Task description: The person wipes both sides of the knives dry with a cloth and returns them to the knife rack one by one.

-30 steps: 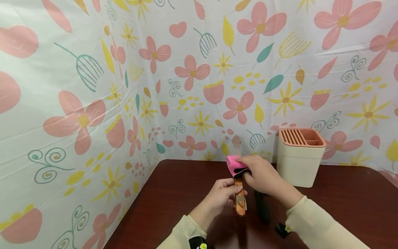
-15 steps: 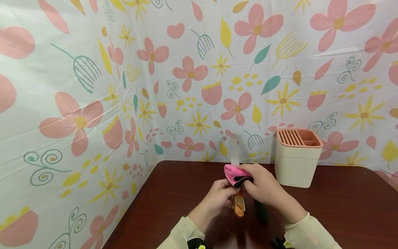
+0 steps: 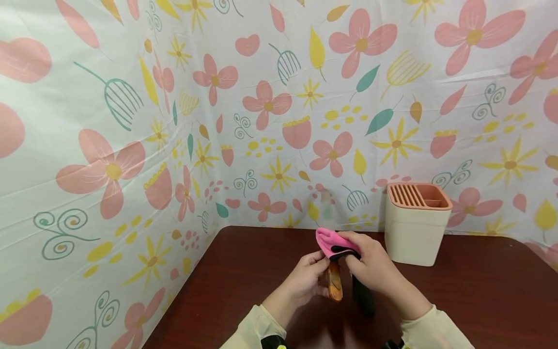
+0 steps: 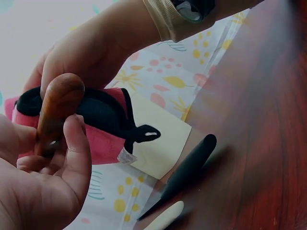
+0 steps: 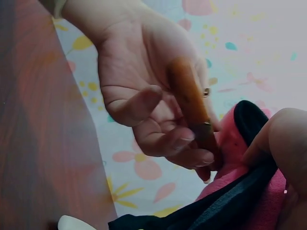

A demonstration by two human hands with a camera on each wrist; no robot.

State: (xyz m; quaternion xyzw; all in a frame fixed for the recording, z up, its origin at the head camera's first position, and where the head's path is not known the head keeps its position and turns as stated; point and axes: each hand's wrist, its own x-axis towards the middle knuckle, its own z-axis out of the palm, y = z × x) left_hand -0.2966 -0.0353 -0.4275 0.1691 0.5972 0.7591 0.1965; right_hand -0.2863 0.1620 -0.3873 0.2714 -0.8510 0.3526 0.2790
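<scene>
My left hand grips a knife by its brown, wood-like handle, with the blade pointing up and away and blurred against the patterned sheet. A pink cloth with black trim is folded in my right hand, which pinches it around the knife just above the handle. In the left wrist view, the butt of the brown handle stands in front of the cloth. From the right wrist, the left fingers show curled at the handle; the cloth hides the lower blade.
A cream holder with a slotted orange top stands at the back right of the dark red table. A black handle and a white handle lie near the hands. Flower-patterned sheeting rises behind and at left.
The right hand and cloth have slid down the knife toward the handle, covering more of its upper end. The left hand keeps its grip.
</scene>
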